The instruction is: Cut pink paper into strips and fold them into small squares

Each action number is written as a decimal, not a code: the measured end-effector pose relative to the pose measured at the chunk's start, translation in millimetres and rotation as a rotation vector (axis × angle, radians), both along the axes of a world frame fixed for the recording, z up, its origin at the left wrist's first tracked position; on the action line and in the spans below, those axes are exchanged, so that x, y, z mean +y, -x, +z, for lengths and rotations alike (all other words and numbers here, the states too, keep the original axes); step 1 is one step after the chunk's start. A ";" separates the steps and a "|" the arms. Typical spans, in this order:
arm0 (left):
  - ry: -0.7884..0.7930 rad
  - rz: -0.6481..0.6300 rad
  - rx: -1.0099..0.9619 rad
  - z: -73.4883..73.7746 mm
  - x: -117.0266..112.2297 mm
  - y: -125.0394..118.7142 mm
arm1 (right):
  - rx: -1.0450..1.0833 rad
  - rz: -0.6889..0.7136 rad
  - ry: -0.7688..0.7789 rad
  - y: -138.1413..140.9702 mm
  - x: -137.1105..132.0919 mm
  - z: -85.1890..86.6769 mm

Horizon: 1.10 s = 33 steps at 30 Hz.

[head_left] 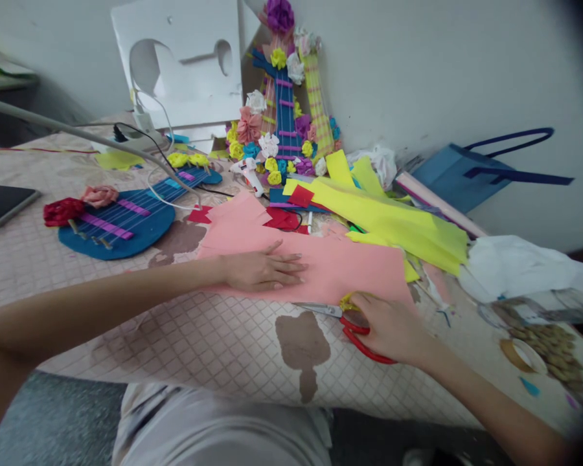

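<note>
My left hand [265, 269] lies flat with fingers stretched out on a pink foam sheet [335, 262] spread on the patterned table cover [214, 336]. My right hand [388, 327] is closed around the red handles of a pair of scissors [357, 335], whose metal blades [320, 309] lie on the cover just under the sheet's near edge. A small yellow scrap [348, 300] sits by the right hand's fingertips.
Yellow foam sheets [393, 220] lie behind the pink one. A blue foam guitar [126, 217] with paper roses, a flower-covered guitar craft [284, 110], a glue gun [250, 173], a phone [0, 204], a blue bag [461, 171], white plastic [519, 265] and tape roll [522, 355] surround them.
</note>
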<state>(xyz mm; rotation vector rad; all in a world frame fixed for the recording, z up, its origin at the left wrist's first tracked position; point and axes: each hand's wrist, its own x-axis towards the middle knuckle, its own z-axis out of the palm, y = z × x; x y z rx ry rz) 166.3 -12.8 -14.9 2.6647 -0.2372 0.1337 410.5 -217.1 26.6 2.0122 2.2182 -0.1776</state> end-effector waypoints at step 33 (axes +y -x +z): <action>-0.020 0.100 0.105 4.5 7.1 30.9 | 0.042 0.035 -0.010 17.6 10.9 -6.0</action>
